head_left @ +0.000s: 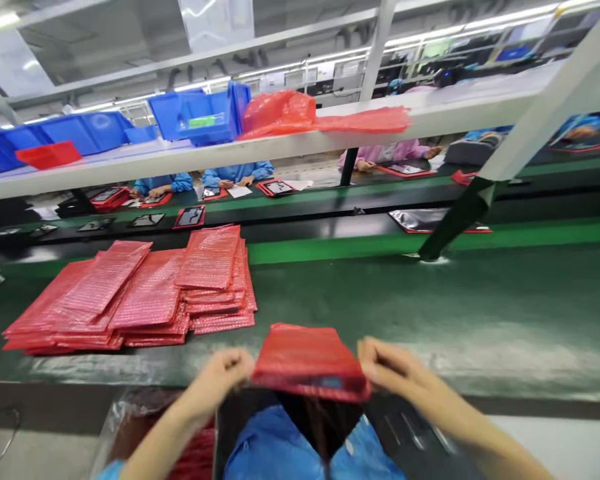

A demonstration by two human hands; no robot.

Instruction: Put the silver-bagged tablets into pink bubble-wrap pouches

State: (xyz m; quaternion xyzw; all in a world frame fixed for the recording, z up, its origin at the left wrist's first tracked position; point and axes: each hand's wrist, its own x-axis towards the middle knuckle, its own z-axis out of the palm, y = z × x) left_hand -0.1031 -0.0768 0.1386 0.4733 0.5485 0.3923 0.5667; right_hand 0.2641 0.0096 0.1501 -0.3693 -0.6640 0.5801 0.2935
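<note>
A red bubble-wrap bag (pixel 307 353) is stretched between my hands at the front edge of the green bench. My left hand (pixel 231 368), blurred by motion, is closed on its left corner. On the other side my right hand (pixel 391 365) pinches the right edge between thumb and fingers. The bag's near end faces me, and something dark with a bluish patch shows inside; its kind is unclear. To the left, piles of flat red bubble-wrap bags (pixel 150 293) lie overlapping on the bench.
Behind the green bench (pixel 330 287) runs a black conveyor with tablet-like panels (pixel 190 217). A white shelf (pixel 300 143) above it carries blue bins (pixel 200 117) and red plastic. A slanted post (pixel 460 220) stands at right. Below left is a lined box of red bags (pixel 195 453). Co-workers sit opposite.
</note>
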